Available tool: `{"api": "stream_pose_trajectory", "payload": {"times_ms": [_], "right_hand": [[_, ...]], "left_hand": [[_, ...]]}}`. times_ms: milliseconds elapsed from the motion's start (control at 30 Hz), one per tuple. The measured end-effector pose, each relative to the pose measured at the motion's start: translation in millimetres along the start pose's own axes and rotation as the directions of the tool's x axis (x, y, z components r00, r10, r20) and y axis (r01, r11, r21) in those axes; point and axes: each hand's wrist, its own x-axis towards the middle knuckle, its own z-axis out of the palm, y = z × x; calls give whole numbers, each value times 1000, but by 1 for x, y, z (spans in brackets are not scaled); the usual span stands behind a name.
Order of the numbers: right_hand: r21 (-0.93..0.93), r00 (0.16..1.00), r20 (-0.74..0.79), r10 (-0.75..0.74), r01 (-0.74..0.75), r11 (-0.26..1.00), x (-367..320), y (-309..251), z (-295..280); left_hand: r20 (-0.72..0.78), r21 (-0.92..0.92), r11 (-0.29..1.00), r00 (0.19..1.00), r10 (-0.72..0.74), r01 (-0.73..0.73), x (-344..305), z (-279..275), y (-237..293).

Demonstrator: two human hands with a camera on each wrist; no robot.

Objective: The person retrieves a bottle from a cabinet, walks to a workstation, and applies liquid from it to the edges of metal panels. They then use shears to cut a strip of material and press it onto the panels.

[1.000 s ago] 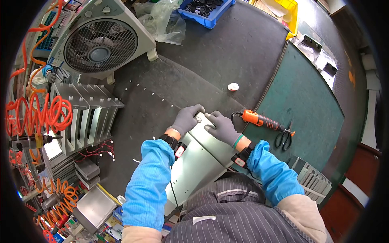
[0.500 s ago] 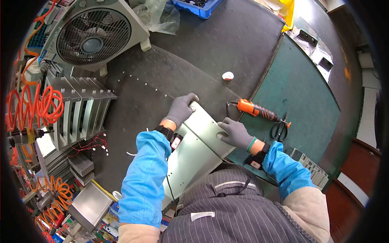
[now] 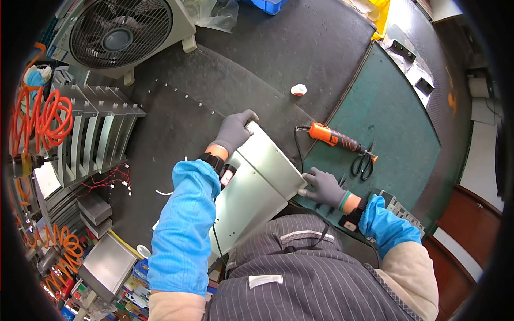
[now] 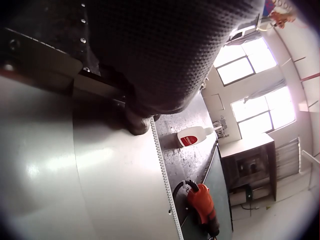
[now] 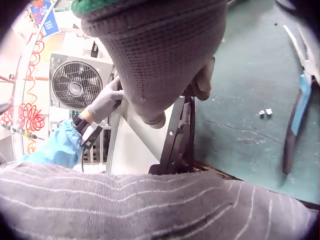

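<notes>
A silver sheet-metal housing (image 3: 251, 184) with a seam across it lies tilted at the table's near edge, against the person's apron. My gloved left hand (image 3: 234, 132) grips its far corner, thumb on the top face, fingers over the edge. In the left wrist view the thumb (image 4: 137, 122) presses beside a finely toothed edge. At the right corner my gloved right hand (image 3: 325, 188) holds the housing, thumb on top. From the right wrist, that thumb (image 5: 154, 121) rests on the metal and the other fingers curl outside the edge.
An orange power tool (image 3: 334, 137) and black scissors (image 3: 362, 167) lie right on the green mat (image 3: 399, 123). A white bottle (image 3: 299, 90) stands beyond the housing. Blue-handled pliers (image 5: 298, 107) lie by the right hand. At the left are a box fan (image 3: 118, 37) and slatted metal frames (image 3: 96, 134).
My right hand has slid from the far edge beside the left hand to the housing's right corner. The left hand keeps its corner while the housing has turned slightly.
</notes>
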Motion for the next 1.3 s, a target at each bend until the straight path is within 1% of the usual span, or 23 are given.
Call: {"api": "stream_pose_trajectory", "payload": {"times_ms": [133, 233, 300, 333, 367, 400, 433, 467, 533, 600, 667, 767, 800, 867, 900, 967, 1067, 1100, 1133, 1200, 1233, 1267, 1300], "right_hand": [[33, 1000, -10, 0, 1, 999, -13, 5, 6], [79, 997, 53, 53, -57, 995, -23, 7, 8], [-19, 976, 218, 14, -10, 1000, -27, 2, -1], [-30, 975, 221, -5, 12, 999, -22, 3, -10], [-78, 971, 233, 46, -28, 997, -14, 6, -21], [-121, 966, 243, 92, -64, 991, -4, 3, -33], [-156, 978, 178, 106, -78, 985, 3, -2, -44], [-155, 993, 92, 67, -53, 987, 9, -4, -52], [-84, 998, -59, -2, -2, 996, 24, -23, -74], [0, 984, -174, -36, 36, 999, 38, -44, -82], [-3, 980, -181, -83, 84, 996, 51, -61, -83], [-23, 972, -179, -150, 148, 989, 63, -83, -73], [-27, 969, -178, -170, 168, 985, 66, -92, -68], [42, 969, -138, -205, 213, 976, 71, -111, -58], [12, 970, -106, -221, 223, 975, 75, -117, -50], [-50, 968, -36, -249, 247, 968, 76, -133, -45], [-132, 926, -25, -376, 369, 920, 72, -146, -50], [-152, 940, 6, -340, 337, 929, 71, -144, -51], [-203, 949, 10, -316, 311, 928, 70, -136, -48], [-199, 935, -11, -355, 346, 917, 70, -122, -49], [-113, 953, -15, -304, 300, 947, 69, -123, -49], [-149, 955, -29, -294, 286, 946, 70, -119, -44], [-206, 908, -82, -411, 388, 898, 68, -120, -42]], "left_hand": [[2, 27, 1000, 1000, -10, 10, 1, 0, -1], [38, 44, 997, 997, -60, 59, 1, -3, 3], [66, -3, 1000, 997, -27, 27, 1, -4, 0], [89, -45, 999, 996, 5, -1, -1, -9, -3], [57, -40, 999, 998, -8, 11, -4, -18, -1], [-45, -102, 994, 998, 42, -46, -10, -27, 3], [-146, -152, 983, 986, 83, -105, -19, -39, 5], [-168, -137, 987, 984, 57, -81, -33, -60, 6], [-279, -286, 958, 956, -94, 11, -62, -111, 6], [-385, -267, 963, 920, -75, -33, -97, -153, -44], [-512, -145, 982, 841, -178, 119, -143, -176, -83], [-529, -62, 948, 795, -298, 313, -213, -167, -150], [-485, 31, 921, 811, -326, 389, -227, -158, -134], [-354, 183, 891, 873, -335, 416, -234, -126, -151], [-303, 239, 837, 856, -418, 493, -228, -111, -147], [-251, 374, 756, 843, -476, 538, -199, -93, -135], [-260, 552, 707, 897, -358, 443, -164, -78, -128], [-243, 597, 705, 923, -297, 384, -154, -70, -144], [-268, 500, 742, 895, -357, 446, -151, -73, -131], [-211, 547, 750, 928, -307, 372, -152, -67, -137], [-174, 556, 741, 924, -340, 377, -152, -71, -135], [-123, 565, 730, 915, -384, 383, -157, -75, -128], [-182, 488, 781, 921, -345, 389, -160, -83, -119]]}}
